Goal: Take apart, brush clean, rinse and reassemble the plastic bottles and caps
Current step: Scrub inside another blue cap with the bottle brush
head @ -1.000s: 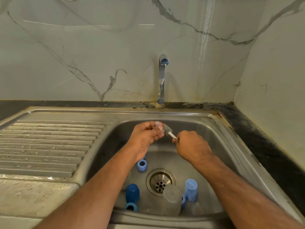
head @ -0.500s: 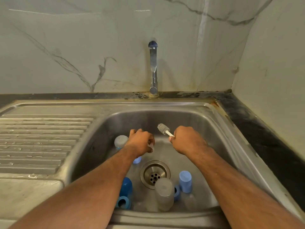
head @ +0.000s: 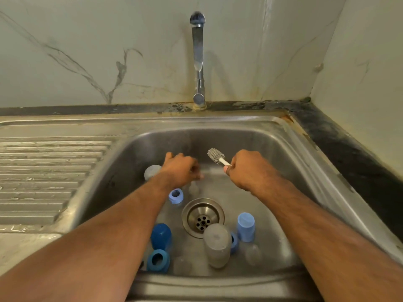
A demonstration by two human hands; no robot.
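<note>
The right hand (head: 250, 170) is clamped around the white handle of the bottle brush (head: 216, 156), bristle head raised above the sink (head: 305, 162) basin. The left hand (head: 182, 170) is lowered toward the basin floor with fingers curled; motion blur prevents confirming whether it holds a part. The disassembled pieces lie on the basin floor: a frosted bottle (head: 217, 245) beside the drain (head: 202, 216), a light blue cap (head: 245, 227), a dark blue cap (head: 161, 235), a blue ring (head: 158, 260), a second ring (head: 176, 195) and a clear piece (head: 151, 172) beside the left wrist. Risk: small transparent parts are hard to see against wet steel and may be missed. Wet plastic may slip during pickup, and crowded parts may be knocked over.
</note>
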